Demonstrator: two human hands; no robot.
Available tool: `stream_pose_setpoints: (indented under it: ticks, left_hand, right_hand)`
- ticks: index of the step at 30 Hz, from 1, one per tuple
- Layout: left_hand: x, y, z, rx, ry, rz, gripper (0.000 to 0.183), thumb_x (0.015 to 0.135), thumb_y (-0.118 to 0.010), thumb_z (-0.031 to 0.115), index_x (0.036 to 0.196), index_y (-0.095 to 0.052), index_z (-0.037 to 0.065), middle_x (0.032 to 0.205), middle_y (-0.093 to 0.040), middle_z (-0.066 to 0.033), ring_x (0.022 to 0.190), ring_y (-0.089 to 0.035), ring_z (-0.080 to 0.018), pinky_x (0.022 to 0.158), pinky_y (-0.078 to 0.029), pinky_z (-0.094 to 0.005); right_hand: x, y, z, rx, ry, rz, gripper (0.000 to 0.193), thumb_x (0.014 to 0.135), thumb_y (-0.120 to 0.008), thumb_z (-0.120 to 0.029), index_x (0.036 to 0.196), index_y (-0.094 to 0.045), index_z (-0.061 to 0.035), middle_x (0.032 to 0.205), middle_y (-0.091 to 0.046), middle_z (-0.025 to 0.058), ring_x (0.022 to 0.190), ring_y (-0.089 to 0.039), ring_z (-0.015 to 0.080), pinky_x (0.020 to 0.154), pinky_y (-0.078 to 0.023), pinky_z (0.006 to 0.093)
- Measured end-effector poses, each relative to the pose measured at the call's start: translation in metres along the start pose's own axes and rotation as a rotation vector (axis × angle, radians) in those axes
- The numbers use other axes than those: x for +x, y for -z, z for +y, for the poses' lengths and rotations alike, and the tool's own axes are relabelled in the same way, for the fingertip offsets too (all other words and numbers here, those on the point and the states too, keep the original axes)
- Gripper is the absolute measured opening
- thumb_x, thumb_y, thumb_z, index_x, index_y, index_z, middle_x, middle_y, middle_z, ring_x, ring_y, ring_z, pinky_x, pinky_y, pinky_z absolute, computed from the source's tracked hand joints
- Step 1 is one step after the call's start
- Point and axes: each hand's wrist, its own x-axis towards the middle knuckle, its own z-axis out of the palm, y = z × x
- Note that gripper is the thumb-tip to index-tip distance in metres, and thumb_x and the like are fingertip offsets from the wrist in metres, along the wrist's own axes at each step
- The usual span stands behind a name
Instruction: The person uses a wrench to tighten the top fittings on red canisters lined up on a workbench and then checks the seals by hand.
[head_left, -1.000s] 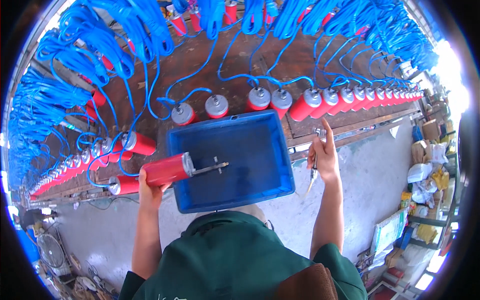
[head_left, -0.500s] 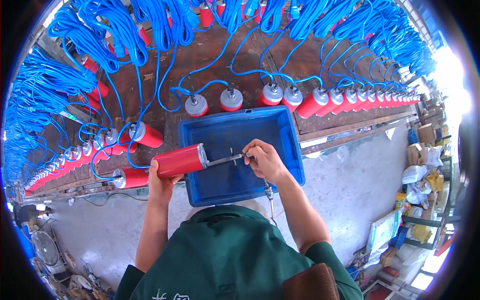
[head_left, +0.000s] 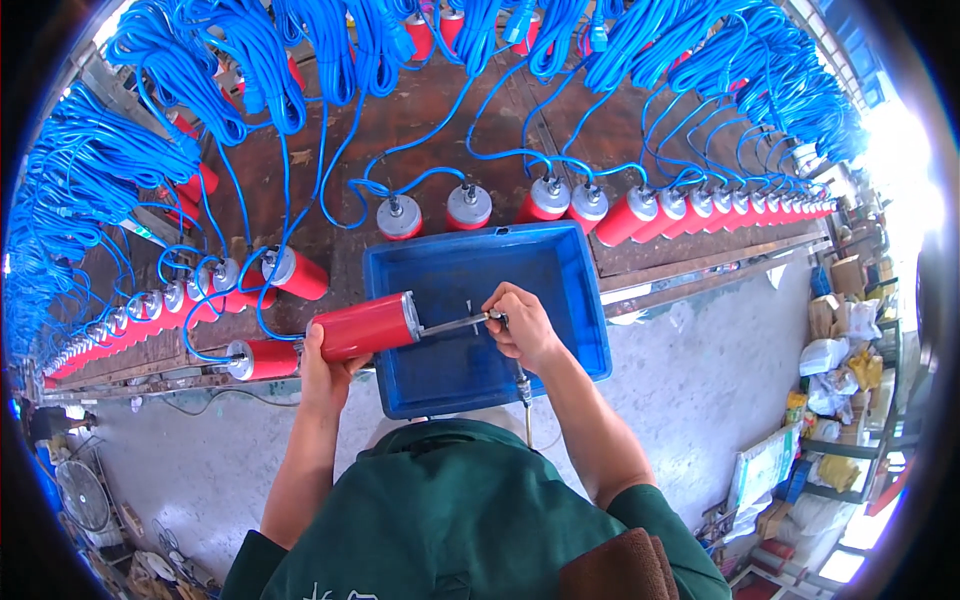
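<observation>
Over the left part of a blue plastic tray [head_left: 378, 345], my left hand [head_left: 322, 372] is wrapped round a red cylinder [head_left: 365, 328] with a grey metal end. The cylinder lies almost level, its metal end facing right. A slim metal rod [head_left: 452, 326] spans from that end to my right hand [head_left: 520, 325]; which piece it belongs to I cannot tell. My right hand is closed on a hose-fed metal tool that looks like an air blow gun [head_left: 523, 388], its fitting and hose hanging below the fist. A small pale metal piece [head_left: 469, 308] shows behind the rod.
Red cylinders with blue cables [head_left: 630, 215] line the bench edge to both sides of the tray. One lies sideways [head_left: 265, 359] just left of my left hand. Coiled blue cables [head_left: 480, 30] heap along the back. Boxes and bags [head_left: 845, 340] stand at the right.
The red cylinder and both hands have shifted very slightly in the view, along with the whole scene. The tool's hose now hangs straighter below my right hand. The grips look the same.
</observation>
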Motion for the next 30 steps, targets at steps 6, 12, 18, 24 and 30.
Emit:
stream_pose_setpoints:
  ticks: [6, 12, 18, 24, 30]
  left_hand:
    - [-0.002, -0.001, 0.001, -0.008, -0.008, 0.003, 0.070, 0.104, -0.056, 0.067, 0.142, -0.055, 0.008, 0.132, -0.072, -0.0167, 0.119, -0.073, -0.0295, 0.096, -0.064, -0.0429]
    - [-0.003, -0.002, 0.001, 0.007, -0.024, -0.008, 0.070, 0.104, -0.056, 0.066, 0.140, -0.058, 0.006, 0.131, -0.072, -0.0168, 0.119, -0.073, -0.0288, 0.094, -0.065, -0.0414]
    - [-0.007, -0.023, 0.001, -0.089, -0.103, 0.010, 0.059, 0.101, -0.071, 0.048, 0.136, -0.056, 0.003, 0.126, -0.071, -0.0191, 0.112, -0.075, -0.0313, 0.080, -0.070, -0.0440]
    - [-0.006, -0.059, -0.007, 0.360, -0.320, 0.325, 0.054, 0.084, -0.089, 0.016, 0.129, -0.060, 0.009, 0.109, -0.066, -0.0053, 0.095, -0.065, -0.0165, 0.080, -0.061, -0.0342]
    - [0.009, -0.125, -0.028, 0.610, -0.434, 0.167, 0.060, 0.079, -0.094, 0.028, 0.124, -0.061, 0.006, 0.112, -0.068, -0.0080, 0.102, -0.066, -0.0188, 0.092, -0.057, -0.0377]
  right_hand:
    - [0.001, 0.001, 0.004, 0.008, -0.015, -0.018, 0.023, 0.107, -0.039, -0.014, 0.102, -0.058, -0.0037, 0.074, -0.048, 0.0037, 0.052, -0.034, 0.0091, 0.043, -0.028, 0.0250]
    - [-0.001, 0.002, 0.003, 0.035, -0.010, -0.010, 0.021, 0.107, -0.039, -0.013, 0.103, -0.057, -0.0042, 0.073, -0.046, 0.0029, 0.053, -0.032, 0.0091, 0.043, -0.026, 0.0253]
    - [-0.019, 0.049, -0.007, 0.042, -0.002, -0.117, 0.024, 0.098, -0.051, -0.002, 0.121, -0.051, -0.0099, 0.086, -0.047, 0.0042, 0.063, -0.039, 0.0102, 0.052, -0.032, 0.0261]
    - [-0.102, 0.138, -0.097, -0.326, 0.774, 0.013, 0.053, 0.105, -0.063, -0.023, 0.150, -0.048, 0.0000, 0.105, -0.066, 0.0132, 0.080, -0.071, 0.0232, 0.069, -0.059, 0.0373]
    - [-0.055, 0.286, 0.010, -0.103, 0.121, 0.323, 0.045, 0.111, -0.054, -0.054, 0.087, -0.054, -0.0163, 0.058, -0.039, -0.0017, 0.038, -0.033, 0.0115, 0.035, -0.031, 0.0306]
